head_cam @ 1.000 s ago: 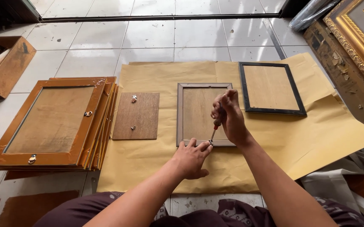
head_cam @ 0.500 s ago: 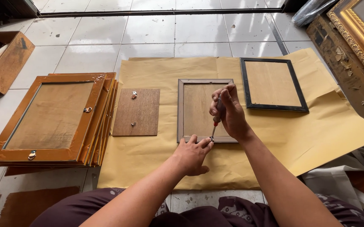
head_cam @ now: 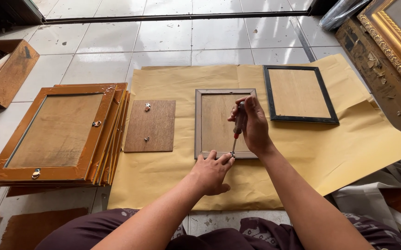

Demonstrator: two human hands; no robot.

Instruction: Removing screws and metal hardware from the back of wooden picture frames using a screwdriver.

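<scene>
A grey picture frame (head_cam: 199,121) lies face down on tan paper (head_cam: 339,153) in front of me. My right hand (head_cam: 255,125) grips a screwdriver (head_cam: 238,127) upright, its tip down on the frame's near edge. My left hand (head_cam: 212,172) rests on the paper with its fingertips pressed against that near edge, right beside the screwdriver tip. Whatever sits under the tip is too small to make out.
A brown backing board (head_cam: 150,126) with two small metal fittings lies left of the frame. A black frame (head_cam: 297,94) lies to the right. A stack of orange frames (head_cam: 61,132) sits far left, an open box (head_cam: 6,74) beyond it, and gilded frames (head_cam: 394,32) lean at the right.
Both hands stay on the grey frame's near edge. The right hand has shifted slightly around the screwdriver handle; the view has hardly moved.
</scene>
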